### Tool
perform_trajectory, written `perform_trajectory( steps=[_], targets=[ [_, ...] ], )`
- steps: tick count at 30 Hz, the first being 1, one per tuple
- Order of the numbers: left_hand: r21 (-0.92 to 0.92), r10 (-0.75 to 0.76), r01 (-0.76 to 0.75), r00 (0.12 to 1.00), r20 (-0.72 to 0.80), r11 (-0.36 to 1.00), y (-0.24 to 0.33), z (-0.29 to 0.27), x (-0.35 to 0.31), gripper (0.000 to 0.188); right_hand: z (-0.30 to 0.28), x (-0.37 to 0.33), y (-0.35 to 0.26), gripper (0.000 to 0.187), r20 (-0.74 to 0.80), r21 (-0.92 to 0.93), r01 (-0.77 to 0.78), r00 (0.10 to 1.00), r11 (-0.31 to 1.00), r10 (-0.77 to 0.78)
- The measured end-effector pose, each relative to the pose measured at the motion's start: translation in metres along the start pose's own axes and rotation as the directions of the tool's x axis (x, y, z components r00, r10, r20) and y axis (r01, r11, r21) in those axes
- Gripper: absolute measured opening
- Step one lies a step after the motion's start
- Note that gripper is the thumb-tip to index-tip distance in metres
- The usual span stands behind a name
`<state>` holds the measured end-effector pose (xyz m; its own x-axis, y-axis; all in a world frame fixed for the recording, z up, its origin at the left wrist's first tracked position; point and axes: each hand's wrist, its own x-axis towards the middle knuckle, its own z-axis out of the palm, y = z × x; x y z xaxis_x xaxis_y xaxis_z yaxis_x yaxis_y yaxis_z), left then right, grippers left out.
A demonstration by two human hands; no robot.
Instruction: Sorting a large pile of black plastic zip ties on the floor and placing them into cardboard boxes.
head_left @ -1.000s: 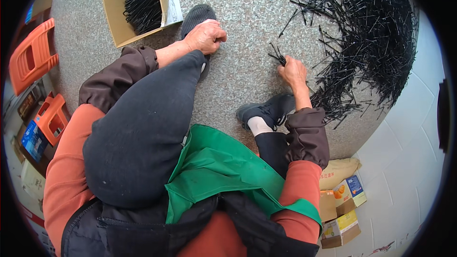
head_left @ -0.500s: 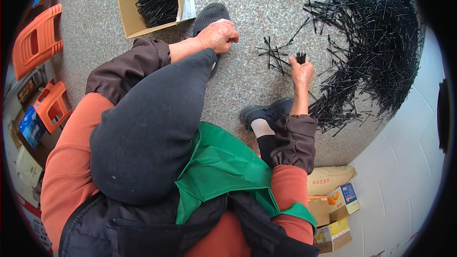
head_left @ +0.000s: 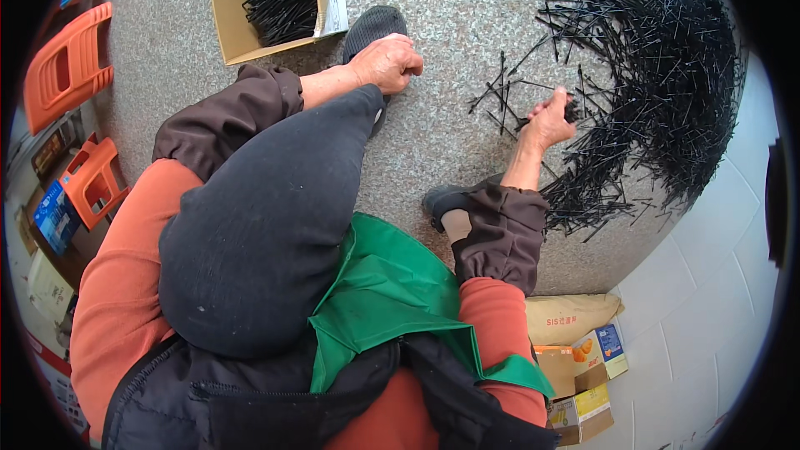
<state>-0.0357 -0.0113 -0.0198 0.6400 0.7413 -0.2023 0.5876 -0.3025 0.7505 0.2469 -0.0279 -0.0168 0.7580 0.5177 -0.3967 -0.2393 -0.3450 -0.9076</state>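
My right hand [head_left: 547, 123] is closed round a small bunch of thin black plastic sticks [head_left: 571, 109]; only their dark ends show beside the fingers. It is over the floor, between a few loose black sticks [head_left: 502, 97] on its left and a large heap of the same sticks [head_left: 667, 75] on its right. My left hand [head_left: 388, 63] is curled closed over my dark shoe [head_left: 374, 25], near my bent knee. Whatever its fingers may hold is hidden.
An open cardboard box [head_left: 223, 12] filled with black sticks stands at the far left of my hands. Orange plastic stools [head_left: 71, 67] are at the left edge. A brown sack [head_left: 571, 317] and small cartons [head_left: 586, 412] lie at lower right, by a white tiled surface [head_left: 708, 283].
My right hand has moved right toward the heap and turned, with the bunch of sticks still in it. My left hand stays closed in nearly the same place.
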Motion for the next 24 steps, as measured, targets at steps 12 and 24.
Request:
perform_trajectory(
  steps=[12, 24],
  targets=[
    [-0.004, 0.020, -0.020, 1.000, -0.010, 1.000, 0.006, 0.004, 0.008, 0.013, -0.033, -0.009, 0.031, 0.027, 0.466, -0.728, 0.490, 0.866, 0.480, -0.178],
    [-0.042, 0.079, -0.085, 0.989, -0.126, 0.995, 0.003, 0.007, 0.007, 0.012, -0.033, -0.024, 0.025, 0.031, 0.972, -0.229, 0.962, 0.235, -0.148, 0.028]
  ],
)
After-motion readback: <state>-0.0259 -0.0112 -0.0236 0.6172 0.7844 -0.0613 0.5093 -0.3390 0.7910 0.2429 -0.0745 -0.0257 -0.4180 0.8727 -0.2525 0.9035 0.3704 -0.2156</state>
